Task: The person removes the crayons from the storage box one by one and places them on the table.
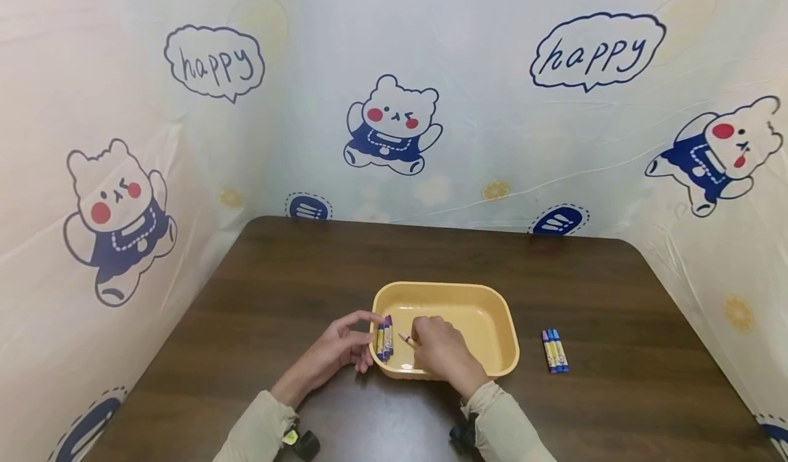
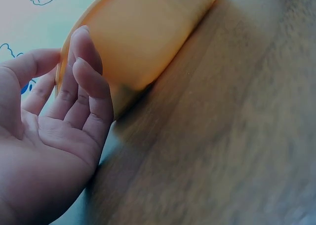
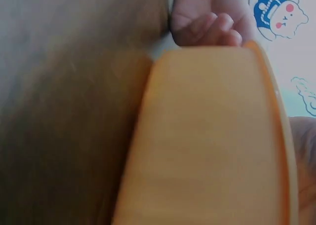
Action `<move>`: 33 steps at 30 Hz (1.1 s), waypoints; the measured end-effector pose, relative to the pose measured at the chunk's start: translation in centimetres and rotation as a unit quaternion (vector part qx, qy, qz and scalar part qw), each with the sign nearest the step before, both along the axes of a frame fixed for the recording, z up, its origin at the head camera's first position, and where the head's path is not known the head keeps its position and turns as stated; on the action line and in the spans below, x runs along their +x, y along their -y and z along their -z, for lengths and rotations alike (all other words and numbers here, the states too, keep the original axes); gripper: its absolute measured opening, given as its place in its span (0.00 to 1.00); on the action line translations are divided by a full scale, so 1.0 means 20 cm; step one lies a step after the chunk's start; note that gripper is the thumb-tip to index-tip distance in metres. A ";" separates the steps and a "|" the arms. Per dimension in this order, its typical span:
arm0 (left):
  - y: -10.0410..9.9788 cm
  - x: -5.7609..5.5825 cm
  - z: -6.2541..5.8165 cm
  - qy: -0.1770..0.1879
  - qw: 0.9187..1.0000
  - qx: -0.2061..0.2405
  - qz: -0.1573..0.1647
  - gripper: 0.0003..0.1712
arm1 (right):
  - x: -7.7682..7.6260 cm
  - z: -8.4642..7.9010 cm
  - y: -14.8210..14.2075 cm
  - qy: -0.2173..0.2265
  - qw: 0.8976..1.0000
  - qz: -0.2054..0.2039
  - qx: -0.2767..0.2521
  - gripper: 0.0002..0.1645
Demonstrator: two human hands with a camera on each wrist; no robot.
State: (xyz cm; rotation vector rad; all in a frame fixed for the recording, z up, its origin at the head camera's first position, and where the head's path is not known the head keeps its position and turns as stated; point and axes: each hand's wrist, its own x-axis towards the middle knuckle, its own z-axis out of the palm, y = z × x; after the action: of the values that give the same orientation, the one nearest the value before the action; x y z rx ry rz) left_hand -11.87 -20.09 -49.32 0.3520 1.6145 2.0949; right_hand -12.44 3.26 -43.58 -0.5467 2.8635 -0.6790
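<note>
A yellow plastic basin (image 1: 455,296) stands on the table in front of me. My left hand (image 1: 332,352) grips its left rim; in the left wrist view the left hand (image 2: 64,111) has its fingertips at that rim. Several crayons (image 1: 384,339) with yellow wrappers and purple ends lie side by side along the inner left wall. Inside the basin my right hand (image 1: 446,352) holds a crayon (image 1: 408,340), whose tip points left toward that group. Most of this crayon is hidden by the fingers. The right wrist view shows mainly the basin's outer wall (image 3: 212,136).
Three more crayons (image 1: 555,351), pink and blue, lie together on the dark wooden table (image 1: 295,263) to the right of the basin. A pale curtain (image 1: 480,120) with printed bears and "happy" bubbles surrounds the table at the back and sides.
</note>
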 end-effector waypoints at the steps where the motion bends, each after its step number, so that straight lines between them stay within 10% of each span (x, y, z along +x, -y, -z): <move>1: 0.00 0.00 0.00 -0.002 1.000 -0.001 0.000 0.25 | 0.00 0.00 -0.01 -0.003 1.000 -0.001 0.010 0.07; 33: -0.05 0.03 -0.02 0.002 1.000 -0.002 -0.002 0.24 | 0.00 -0.07 -0.11 -0.069 0.996 -0.033 -0.050 0.08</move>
State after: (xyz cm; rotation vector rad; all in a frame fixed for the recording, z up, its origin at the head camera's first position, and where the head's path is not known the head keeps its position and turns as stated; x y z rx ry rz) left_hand -11.34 -19.12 -48.87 0.3420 1.6185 2.0936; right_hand -12.42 5.53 -42.23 -0.7278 2.9347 -0.8081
